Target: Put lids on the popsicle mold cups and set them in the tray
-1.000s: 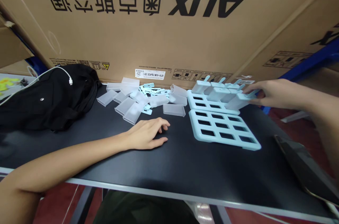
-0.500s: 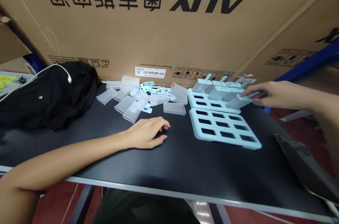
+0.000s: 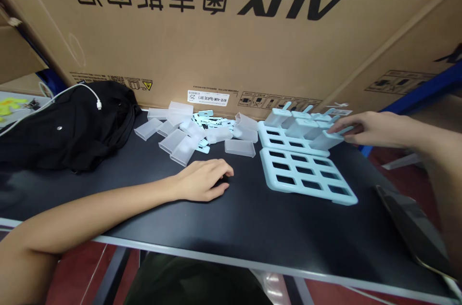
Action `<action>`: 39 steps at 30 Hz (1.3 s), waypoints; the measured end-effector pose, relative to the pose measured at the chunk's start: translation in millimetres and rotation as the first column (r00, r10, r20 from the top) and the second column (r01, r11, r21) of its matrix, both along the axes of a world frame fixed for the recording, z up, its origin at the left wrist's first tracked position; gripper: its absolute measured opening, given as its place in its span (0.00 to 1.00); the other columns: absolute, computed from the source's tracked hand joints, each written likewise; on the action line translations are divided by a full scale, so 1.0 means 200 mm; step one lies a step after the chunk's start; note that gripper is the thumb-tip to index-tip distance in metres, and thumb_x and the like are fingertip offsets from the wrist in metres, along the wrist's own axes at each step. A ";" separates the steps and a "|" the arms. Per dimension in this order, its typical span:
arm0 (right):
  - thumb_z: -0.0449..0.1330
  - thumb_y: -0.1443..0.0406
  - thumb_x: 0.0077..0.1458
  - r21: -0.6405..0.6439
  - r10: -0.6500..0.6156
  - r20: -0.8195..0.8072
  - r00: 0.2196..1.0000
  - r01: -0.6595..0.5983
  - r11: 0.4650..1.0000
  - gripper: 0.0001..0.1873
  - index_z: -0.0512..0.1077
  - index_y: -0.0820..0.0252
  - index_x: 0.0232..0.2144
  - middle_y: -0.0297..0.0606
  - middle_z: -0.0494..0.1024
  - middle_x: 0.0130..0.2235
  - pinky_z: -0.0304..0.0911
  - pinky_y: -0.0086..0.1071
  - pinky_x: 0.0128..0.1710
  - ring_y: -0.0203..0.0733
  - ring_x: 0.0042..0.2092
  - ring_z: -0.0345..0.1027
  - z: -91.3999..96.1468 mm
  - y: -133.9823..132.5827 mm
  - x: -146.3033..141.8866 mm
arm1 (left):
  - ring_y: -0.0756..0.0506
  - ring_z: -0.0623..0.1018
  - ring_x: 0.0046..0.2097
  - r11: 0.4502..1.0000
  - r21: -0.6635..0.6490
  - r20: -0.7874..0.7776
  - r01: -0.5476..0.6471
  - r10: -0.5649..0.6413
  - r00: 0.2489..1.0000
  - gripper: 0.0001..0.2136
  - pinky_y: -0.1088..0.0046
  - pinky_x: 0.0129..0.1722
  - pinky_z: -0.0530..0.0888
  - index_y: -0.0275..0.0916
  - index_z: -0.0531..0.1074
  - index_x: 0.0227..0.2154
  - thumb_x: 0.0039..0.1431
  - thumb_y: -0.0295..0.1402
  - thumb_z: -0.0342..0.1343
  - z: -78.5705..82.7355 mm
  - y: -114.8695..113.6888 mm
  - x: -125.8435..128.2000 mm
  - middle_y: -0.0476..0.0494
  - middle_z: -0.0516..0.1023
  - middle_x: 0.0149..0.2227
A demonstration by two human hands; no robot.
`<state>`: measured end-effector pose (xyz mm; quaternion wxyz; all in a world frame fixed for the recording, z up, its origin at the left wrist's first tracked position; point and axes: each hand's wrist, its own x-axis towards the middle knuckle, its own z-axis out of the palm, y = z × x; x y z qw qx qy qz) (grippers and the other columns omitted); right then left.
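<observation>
My left hand point(image 3: 204, 179) rests on the black table with its fingers loosely curled, and nothing shows in it. My right hand point(image 3: 364, 129) reaches to the far right of a light blue grid tray point(image 3: 306, 175) and pinches the stick of a pale blue mould piece point(image 3: 327, 139). Several assembled mould pieces point(image 3: 294, 120) stand in a second tray point(image 3: 279, 140) behind the first. A heap of clear plastic sleeves point(image 3: 180, 134) and blue stick lids point(image 3: 212, 120) lies beyond my left hand.
A big brown cardboard box point(image 3: 224, 35) stands along the back of the table. A black bag point(image 3: 68, 127) with a white cable point(image 3: 88, 91) lies at the left. A dark phone point(image 3: 415, 228) lies at the right front edge.
Both hands have stayed almost still. Only the view has shifted slightly.
</observation>
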<state>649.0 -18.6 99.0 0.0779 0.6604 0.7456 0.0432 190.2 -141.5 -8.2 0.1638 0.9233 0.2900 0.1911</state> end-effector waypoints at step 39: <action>0.64 0.58 0.55 -0.035 0.645 -0.037 0.763 -0.646 0.763 0.27 0.69 0.61 0.55 0.54 0.77 0.55 0.67 0.46 0.49 0.62 0.57 0.68 -0.20 0.02 -1.38 | 0.41 0.77 0.48 0.931 0.313 -0.169 0.187 -0.139 0.976 0.05 0.64 0.44 0.77 0.40 0.70 0.45 0.68 0.29 0.53 -0.04 -0.02 0.01 0.40 0.77 0.49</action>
